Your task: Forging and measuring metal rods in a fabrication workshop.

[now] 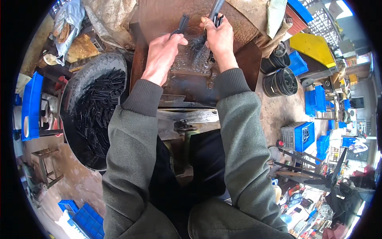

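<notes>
Brown desk spans the frame's upper centre, where left hand and right hand each grip-pinch black pieces. Handling these seems in hand; the next move likely calls for steadiness.

Two bare hands working: one left hand, one right hand, both gripping black strips, number unclear. One grey pipe is rising beyond the right grip. Left and below: one black basin holding strips beyond counting; farther below, one stool standing. Right of grip: at least two black buckets standing, one yellow panel lying.
</notes>
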Demonstrator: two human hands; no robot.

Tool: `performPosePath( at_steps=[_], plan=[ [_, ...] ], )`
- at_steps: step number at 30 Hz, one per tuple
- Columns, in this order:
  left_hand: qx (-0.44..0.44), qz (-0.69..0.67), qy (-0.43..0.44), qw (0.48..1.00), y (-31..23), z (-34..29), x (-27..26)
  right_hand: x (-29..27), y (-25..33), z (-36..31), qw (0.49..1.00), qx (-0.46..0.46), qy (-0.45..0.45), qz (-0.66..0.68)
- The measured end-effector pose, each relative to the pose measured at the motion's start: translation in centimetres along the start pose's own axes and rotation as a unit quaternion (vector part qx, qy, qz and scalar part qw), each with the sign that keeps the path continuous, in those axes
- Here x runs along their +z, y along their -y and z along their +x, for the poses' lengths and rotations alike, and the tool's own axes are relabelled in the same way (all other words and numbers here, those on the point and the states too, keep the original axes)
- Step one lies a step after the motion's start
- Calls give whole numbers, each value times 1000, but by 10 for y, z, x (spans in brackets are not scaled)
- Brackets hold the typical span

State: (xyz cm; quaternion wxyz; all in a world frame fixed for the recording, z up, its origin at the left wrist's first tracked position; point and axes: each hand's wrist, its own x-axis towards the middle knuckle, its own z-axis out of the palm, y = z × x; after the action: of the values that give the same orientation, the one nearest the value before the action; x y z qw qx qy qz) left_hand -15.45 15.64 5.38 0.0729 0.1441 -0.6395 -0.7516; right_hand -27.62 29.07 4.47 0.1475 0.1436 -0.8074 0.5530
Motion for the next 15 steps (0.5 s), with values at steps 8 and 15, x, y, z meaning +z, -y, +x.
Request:
performPosePath(
  at_steps=[8,15],
  plan=[
    [17,3,-37,999,17,6,1,1,2,-1,998,17,26,46],
    [26,7,-59,998,19,10,5,-1,7,-2,997,44,37,59]
  ],
)
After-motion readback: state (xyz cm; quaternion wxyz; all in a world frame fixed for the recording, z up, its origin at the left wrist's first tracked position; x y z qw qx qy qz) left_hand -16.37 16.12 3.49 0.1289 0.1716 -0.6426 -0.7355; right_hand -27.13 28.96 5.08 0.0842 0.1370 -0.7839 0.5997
